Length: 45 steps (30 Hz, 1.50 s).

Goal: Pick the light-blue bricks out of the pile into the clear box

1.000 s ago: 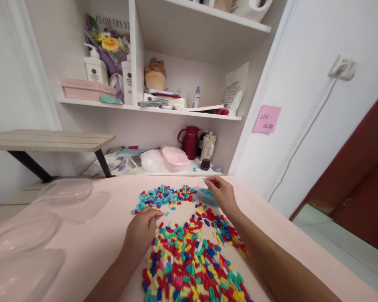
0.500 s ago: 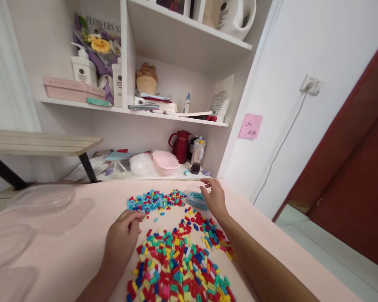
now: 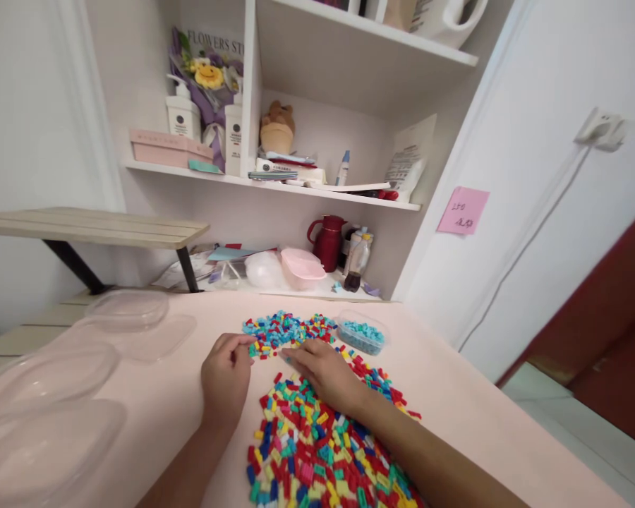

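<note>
Small plastic building bricks lie in heaps before me. My left hand (image 3: 226, 377) is closed beside the mostly blue heap (image 3: 280, 328), thumb and forefinger together at its near left edge. Whatever they hold, if anything, is too small to make out. My right hand (image 3: 325, 370) reaches in from the right over the top of the large mixed heap (image 3: 317, 451), fingers stretched out and slightly apart. Its fingertips are at a small light blue brick on the tabletop between the heaps. A clear plastic tub (image 3: 360, 333) of light blue bricks stands behind my right hand.
Clear empty-looking containers and lids (image 3: 47, 437) lie along the left side. A wooden riser (image 3: 95, 227) with black legs stands at the back left. A pink bowl (image 3: 301, 268), a red jug (image 3: 328, 243) and a bottle (image 3: 358, 264) line the lower shelf behind the table (image 3: 159, 395).
My right hand held a light blue brick above the tub, opened there, then moved left and nearer to the loose bricks. My left hand stays beside the blue heap. The view has shifted.
</note>
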Each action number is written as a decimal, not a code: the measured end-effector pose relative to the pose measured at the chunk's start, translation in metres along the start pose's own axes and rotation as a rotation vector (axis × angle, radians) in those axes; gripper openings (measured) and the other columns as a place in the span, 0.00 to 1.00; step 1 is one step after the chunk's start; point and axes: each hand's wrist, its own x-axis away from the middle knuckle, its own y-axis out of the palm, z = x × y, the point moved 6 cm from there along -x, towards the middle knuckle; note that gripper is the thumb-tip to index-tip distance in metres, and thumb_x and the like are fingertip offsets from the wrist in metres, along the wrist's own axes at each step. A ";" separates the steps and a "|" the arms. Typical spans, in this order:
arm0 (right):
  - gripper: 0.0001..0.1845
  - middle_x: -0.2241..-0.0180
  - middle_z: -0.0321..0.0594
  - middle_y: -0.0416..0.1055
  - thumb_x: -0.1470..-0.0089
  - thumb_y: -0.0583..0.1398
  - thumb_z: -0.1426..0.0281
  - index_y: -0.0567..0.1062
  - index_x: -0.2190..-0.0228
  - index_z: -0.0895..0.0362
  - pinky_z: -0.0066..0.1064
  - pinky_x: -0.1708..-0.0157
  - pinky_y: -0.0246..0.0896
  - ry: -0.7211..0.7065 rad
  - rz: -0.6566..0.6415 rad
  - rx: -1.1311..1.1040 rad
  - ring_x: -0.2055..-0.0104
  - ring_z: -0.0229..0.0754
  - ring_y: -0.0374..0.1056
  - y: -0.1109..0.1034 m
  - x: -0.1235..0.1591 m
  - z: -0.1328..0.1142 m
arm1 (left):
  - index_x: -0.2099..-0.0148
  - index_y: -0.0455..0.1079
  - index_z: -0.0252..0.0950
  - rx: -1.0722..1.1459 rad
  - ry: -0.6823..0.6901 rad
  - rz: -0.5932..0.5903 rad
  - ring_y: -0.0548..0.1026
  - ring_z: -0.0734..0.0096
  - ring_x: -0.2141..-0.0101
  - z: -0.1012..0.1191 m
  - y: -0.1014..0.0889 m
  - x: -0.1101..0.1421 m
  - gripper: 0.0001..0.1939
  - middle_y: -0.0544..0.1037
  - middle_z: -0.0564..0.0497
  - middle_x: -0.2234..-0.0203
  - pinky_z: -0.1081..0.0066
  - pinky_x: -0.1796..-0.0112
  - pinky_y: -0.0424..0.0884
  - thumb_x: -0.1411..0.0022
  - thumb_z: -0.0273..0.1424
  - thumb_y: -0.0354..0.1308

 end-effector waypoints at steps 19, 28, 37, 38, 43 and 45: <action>0.07 0.66 0.38 0.75 0.47 0.60 0.76 0.78 0.70 0.53 0.32 0.60 0.62 0.214 0.095 -0.270 0.62 0.42 0.70 -0.002 -0.001 0.021 | 0.68 0.74 0.38 0.009 -0.213 0.192 0.78 0.65 0.71 -0.029 -0.020 -0.013 0.14 0.80 0.51 0.74 0.67 0.65 0.71 0.50 0.29 0.46; 0.07 0.66 0.39 0.74 0.45 0.59 0.73 0.78 0.68 0.53 0.33 0.61 0.62 0.247 0.208 -0.240 0.63 0.43 0.69 -0.025 0.000 0.026 | 0.69 0.74 0.38 -0.010 -0.201 0.161 0.78 0.65 0.71 -0.027 -0.019 -0.013 0.14 0.80 0.51 0.73 0.67 0.65 0.71 0.50 0.30 0.47; 0.10 0.64 0.42 0.74 0.44 0.57 0.64 0.77 0.65 0.53 0.40 0.56 0.59 0.376 0.611 -0.008 0.61 0.47 0.69 -0.108 0.024 0.081 | 0.70 0.74 0.39 -0.017 -0.241 0.119 0.77 0.64 0.71 -0.026 -0.019 -0.014 0.13 0.80 0.52 0.75 0.67 0.67 0.70 0.51 0.29 0.47; 0.10 0.64 0.42 0.74 0.44 0.57 0.64 0.77 0.65 0.53 0.40 0.56 0.59 0.398 0.638 0.016 0.61 0.47 0.68 -0.112 0.027 0.086 | 0.70 0.74 0.39 -0.014 -0.248 0.117 0.77 0.63 0.71 -0.026 -0.019 -0.014 0.13 0.79 0.52 0.75 0.67 0.67 0.70 0.51 0.29 0.47; 0.09 0.64 0.42 0.74 0.46 0.57 0.67 0.77 0.66 0.53 0.42 0.54 0.58 0.496 0.666 0.106 0.58 0.49 0.67 -0.115 0.039 0.105 | 0.69 0.74 0.40 -0.007 -0.271 0.101 0.77 0.62 0.70 -0.028 -0.019 -0.015 0.13 0.79 0.52 0.76 0.67 0.67 0.68 0.51 0.30 0.47; 0.10 0.62 0.42 0.73 0.47 0.57 0.69 0.77 0.64 0.53 0.43 0.53 0.58 0.530 0.656 0.135 0.56 0.49 0.67 -0.113 0.042 0.109 | 0.69 0.74 0.40 -0.008 -0.277 0.098 0.77 0.62 0.69 -0.029 -0.019 -0.016 0.13 0.79 0.52 0.75 0.67 0.66 0.68 0.51 0.30 0.48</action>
